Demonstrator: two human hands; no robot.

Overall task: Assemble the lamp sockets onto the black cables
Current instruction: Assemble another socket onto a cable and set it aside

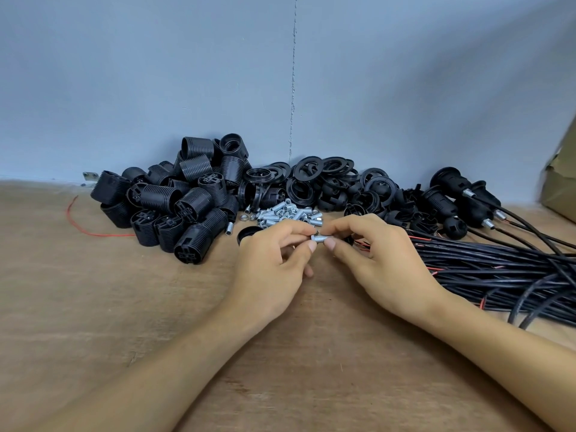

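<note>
Your left hand (pixel 274 260) and right hand (pixel 374 254) meet over the wooden table (pixel 93 307), each pinching an end of one silver threaded tube (pixel 318 237) between thumb and forefinger. Just beyond your fingertips lies a heap of loose tubes (pixel 286 213). Black socket bodies (pixel 187 194) pile up beyond your left hand. The bundle of black cables (pixel 498 269) lies beside your right hand, with fitted sockets (pixel 461 194) beyond it.
</note>
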